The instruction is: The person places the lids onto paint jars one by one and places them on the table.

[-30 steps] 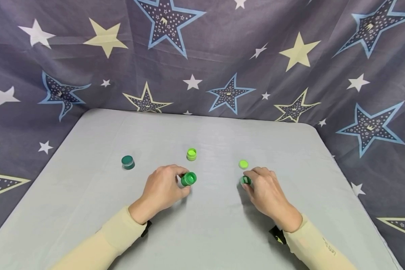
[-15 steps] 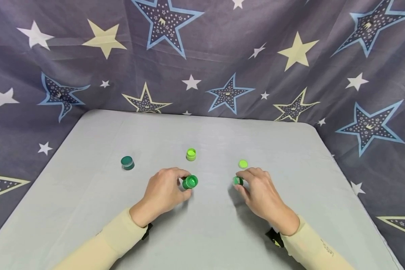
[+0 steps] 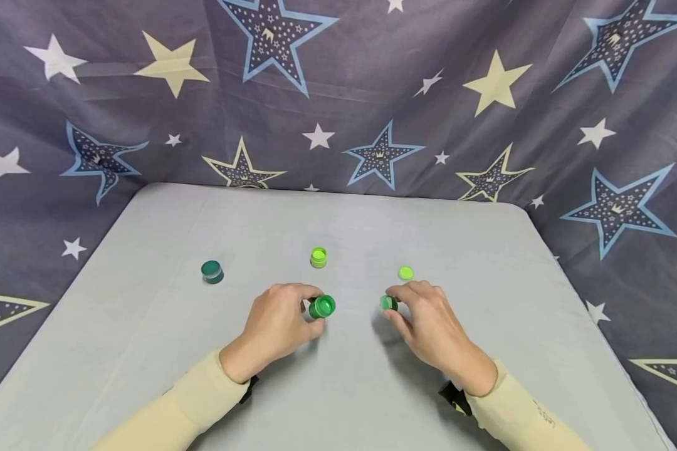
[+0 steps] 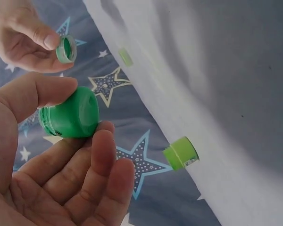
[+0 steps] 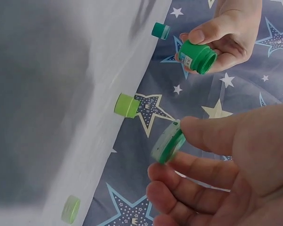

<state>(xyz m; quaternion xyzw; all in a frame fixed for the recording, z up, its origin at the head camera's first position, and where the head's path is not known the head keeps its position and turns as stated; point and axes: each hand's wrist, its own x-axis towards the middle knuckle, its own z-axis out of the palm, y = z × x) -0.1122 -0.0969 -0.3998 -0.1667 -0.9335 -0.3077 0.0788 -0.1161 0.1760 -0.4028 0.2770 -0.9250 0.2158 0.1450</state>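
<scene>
My left hand (image 3: 279, 319) pinches a small green paint jar (image 3: 322, 306) between thumb and fingers, its uncapped mouth tilted toward the right. In the left wrist view the same jar (image 4: 75, 113) shows its rounded base and threaded neck. My right hand (image 3: 437, 322) holds a green lid (image 3: 389, 303) by its rim, on edge. The right wrist view shows this lid (image 5: 167, 142) with a clear rim and green inner face. Both hands hover over the table, a short gap between jar and lid.
An uncapped lime-green jar (image 3: 318, 257) stands upright beyond my left hand. Its lime lid (image 3: 406, 273) lies flat beyond my right hand. A capped dark teal jar (image 3: 212, 272) stands at the left. The grey table (image 3: 338, 388) meets a star-patterned cloth (image 3: 338, 94) at the back.
My right hand has moved left with the green lid, turning it on edge. My left hand has shifted slightly right and nearer with the green jar, so the gap between them has narrowed.
</scene>
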